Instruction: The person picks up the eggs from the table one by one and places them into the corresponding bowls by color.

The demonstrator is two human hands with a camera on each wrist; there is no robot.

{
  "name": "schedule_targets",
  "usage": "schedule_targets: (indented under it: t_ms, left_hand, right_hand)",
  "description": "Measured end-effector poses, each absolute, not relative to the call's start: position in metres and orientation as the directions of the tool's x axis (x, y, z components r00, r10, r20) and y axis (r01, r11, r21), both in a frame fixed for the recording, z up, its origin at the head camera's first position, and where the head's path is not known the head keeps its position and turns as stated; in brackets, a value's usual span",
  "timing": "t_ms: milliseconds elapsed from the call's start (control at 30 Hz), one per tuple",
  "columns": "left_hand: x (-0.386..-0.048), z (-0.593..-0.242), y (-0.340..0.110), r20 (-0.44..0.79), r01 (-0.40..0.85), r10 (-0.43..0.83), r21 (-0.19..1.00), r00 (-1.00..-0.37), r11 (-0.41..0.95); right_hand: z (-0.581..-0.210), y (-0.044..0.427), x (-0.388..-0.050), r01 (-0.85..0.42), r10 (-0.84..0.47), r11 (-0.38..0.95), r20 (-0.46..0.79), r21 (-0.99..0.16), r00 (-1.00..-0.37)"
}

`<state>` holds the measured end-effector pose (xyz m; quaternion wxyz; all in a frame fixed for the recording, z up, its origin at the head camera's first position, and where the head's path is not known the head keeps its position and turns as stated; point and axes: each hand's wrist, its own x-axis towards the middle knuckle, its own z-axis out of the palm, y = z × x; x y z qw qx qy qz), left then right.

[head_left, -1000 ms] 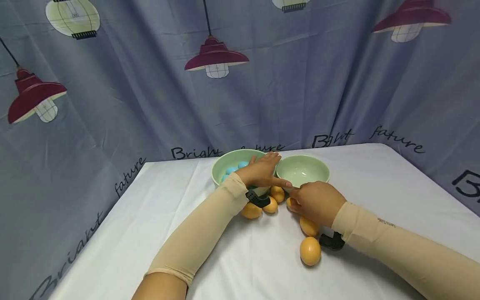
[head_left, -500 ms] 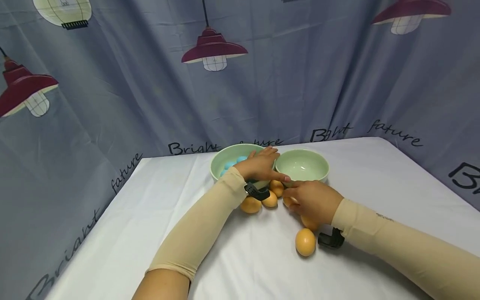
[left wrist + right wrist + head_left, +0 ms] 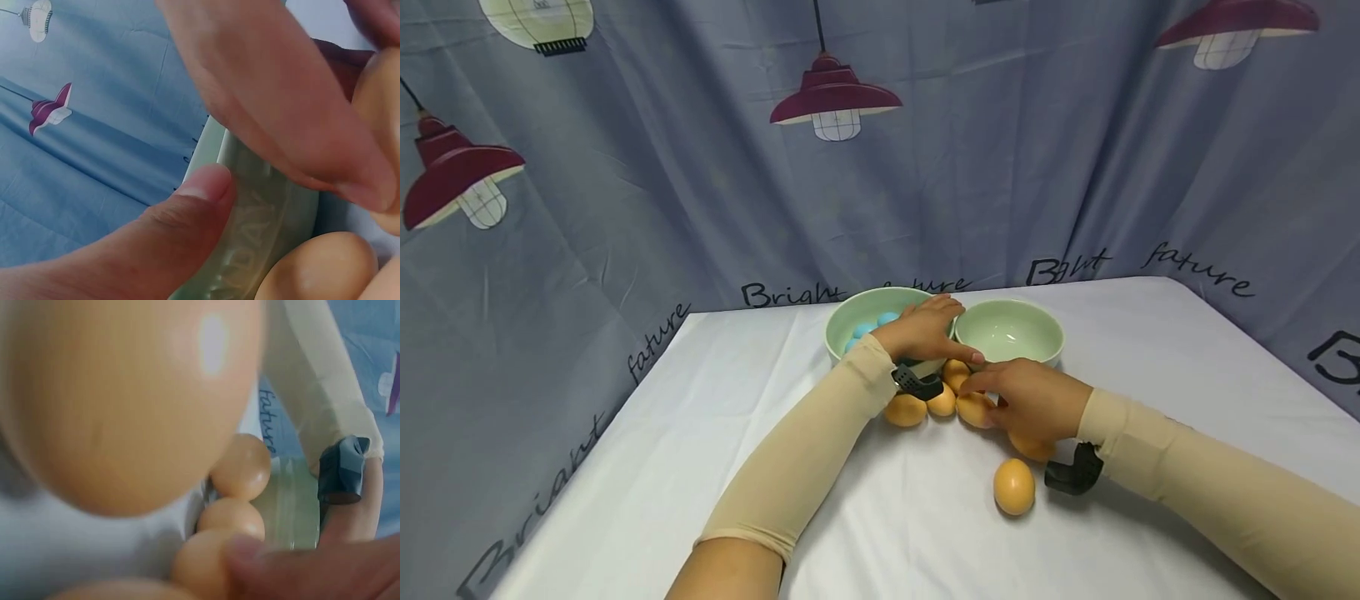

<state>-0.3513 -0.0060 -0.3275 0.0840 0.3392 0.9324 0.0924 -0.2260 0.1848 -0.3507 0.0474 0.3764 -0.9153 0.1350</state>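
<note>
My left hand (image 3: 925,331) lies over the near right rim of the larger green bowl (image 3: 842,321), fingers straight. Its thumb touches the rim of the smaller green bowl (image 3: 1022,325). In front of the bowls my right hand (image 3: 1041,398) pinches a brown egg (image 3: 974,411) on the cloth; in the right wrist view its thumb (image 3: 250,550) presses that egg's side. Other brown eggs (image 3: 906,411) sit close by on the left, partly hidden by the left wrist. Another egg (image 3: 1032,447) lies under the right hand, largely covered.
A single brown egg (image 3: 1014,487) stands nearer to me. Several light blue eggs (image 3: 865,330) are inside the larger bowl. White cloth (image 3: 880,533) covers the table, and a grey-blue curtain (image 3: 985,183) hangs behind it.
My right hand has shifted slightly left with the pinched egg, bringing it closer to the other eggs. My left hand stays at the bowls. The head view has tilted a little.
</note>
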Motion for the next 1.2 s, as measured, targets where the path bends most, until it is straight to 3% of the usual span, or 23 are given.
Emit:
schedule_targets:
  t_ms: [267, 433, 633, 767, 1200]
  left_hand:
    - [-0.356, -0.329, -0.009, -0.083, 0.64, 0.668, 0.22, -0.74, 0.736]
    - [-0.358, -0.333, -0.013, -0.09, 0.626, 0.652, 0.206, -0.753, 0.752]
    - [-0.358, -0.338, -0.013, -0.095, 0.626, 0.654, 0.216, -0.75, 0.749]
    - [-0.355, -0.339, -0.012, -0.106, 0.616, 0.657, 0.263, -0.746, 0.742]
    - [-0.359, -0.327, -0.005, -0.11, 0.627, 0.669, 0.263, -0.735, 0.733]
  right_hand:
    - [-0.345, 0.19, -0.235, -0.745, -0.712, 0.608, 0.226, -0.275, -0.665]
    - [-0.33, 0.199, -0.24, -0.739, -0.724, 0.557, 0.215, -0.379, -0.656]
    - [-0.318, 0.219, -0.25, -0.591, -0.591, 0.607, 0.196, -0.532, -0.783]
    - [-0.319, 0.232, -0.261, -0.506, -0.494, 0.647, 0.191, -0.57, -0.848]
    - [-0.328, 0.241, -0.309, -0.448, -0.436, 0.719, 0.158, -0.53, -0.886]
